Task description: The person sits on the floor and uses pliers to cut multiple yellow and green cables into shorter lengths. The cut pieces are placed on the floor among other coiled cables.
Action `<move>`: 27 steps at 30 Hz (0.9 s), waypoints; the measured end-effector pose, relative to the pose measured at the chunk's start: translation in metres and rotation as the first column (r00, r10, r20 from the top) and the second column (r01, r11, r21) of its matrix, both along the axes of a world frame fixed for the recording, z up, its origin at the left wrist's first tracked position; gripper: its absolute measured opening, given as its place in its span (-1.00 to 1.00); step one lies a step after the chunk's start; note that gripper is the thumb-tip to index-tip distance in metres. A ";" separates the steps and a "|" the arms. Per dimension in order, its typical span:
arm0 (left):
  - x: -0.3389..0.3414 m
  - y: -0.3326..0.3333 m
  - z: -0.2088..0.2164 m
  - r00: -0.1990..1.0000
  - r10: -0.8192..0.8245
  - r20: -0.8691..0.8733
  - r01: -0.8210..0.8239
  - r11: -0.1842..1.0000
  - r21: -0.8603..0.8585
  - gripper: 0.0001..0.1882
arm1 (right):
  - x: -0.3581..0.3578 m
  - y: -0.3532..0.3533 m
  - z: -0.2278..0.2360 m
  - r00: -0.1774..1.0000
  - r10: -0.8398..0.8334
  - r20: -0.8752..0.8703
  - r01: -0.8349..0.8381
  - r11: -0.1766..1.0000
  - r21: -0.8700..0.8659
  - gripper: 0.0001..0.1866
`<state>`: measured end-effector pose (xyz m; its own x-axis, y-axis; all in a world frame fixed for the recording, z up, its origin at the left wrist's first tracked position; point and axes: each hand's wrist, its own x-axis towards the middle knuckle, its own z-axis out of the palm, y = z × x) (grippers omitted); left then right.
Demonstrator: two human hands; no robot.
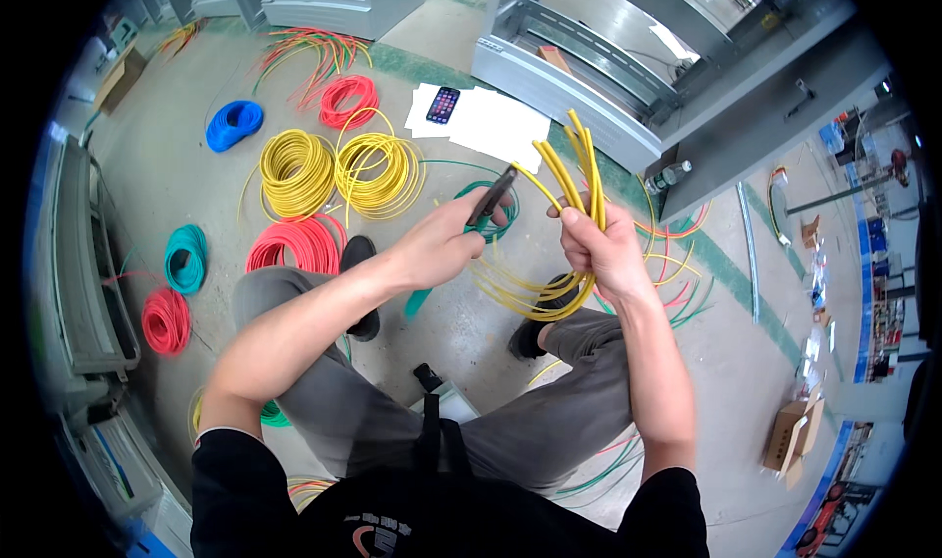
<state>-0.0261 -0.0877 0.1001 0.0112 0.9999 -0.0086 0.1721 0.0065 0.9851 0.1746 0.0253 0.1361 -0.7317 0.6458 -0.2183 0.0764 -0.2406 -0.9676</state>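
My left hand is closed round a pair of pliers with dark jaws and green handles. The jaw tips meet the free end of one yellow wire, which sticks out sideways from a bundle. That bundle of yellow wires is gripped in my right hand, thumb pressed over it, its cut ends pointing up and away. Below the fist the wires bend back in loose loops over my right shoe. Whether the jaws have closed through the wire is too small to tell.
Yellow coils, red coils, blue and teal coils lie on the floor at left. Ahead, a phone rests on white papers. A grey metal cabinet stands beyond, a bottle beside it.
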 end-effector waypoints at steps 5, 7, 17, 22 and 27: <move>-0.007 -0.009 0.006 0.999 0.036 -0.019 -0.034 0.997 0.070 -0.54 | -0.014 -0.004 -0.001 1.000 0.030 -0.005 -0.030 0.999 -0.016 -0.75; -0.009 -0.009 0.003 0.999 0.046 -0.021 -0.044 0.996 0.082 -0.53 | -0.017 -0.005 -0.001 1.000 0.024 -0.002 -0.024 1.000 -0.019 -0.75; -0.015 -0.012 -0.003 0.993 0.038 0.110 -0.048 0.995 0.090 -0.50 | -0.026 -0.007 -0.003 1.000 -0.001 0.011 0.001 1.000 0.016 -0.73; -0.015 -0.012 -0.001 0.996 0.063 0.064 -0.069 0.993 0.091 -0.58 | -0.026 -0.006 -0.003 1.000 0.007 0.015 -0.007 1.000 0.015 -0.72; -0.017 -0.014 0.009 0.992 0.089 -0.091 -0.088 0.996 0.014 -0.60 | -0.023 -0.005 -0.003 0.999 0.032 0.006 -0.032 0.999 0.018 -0.72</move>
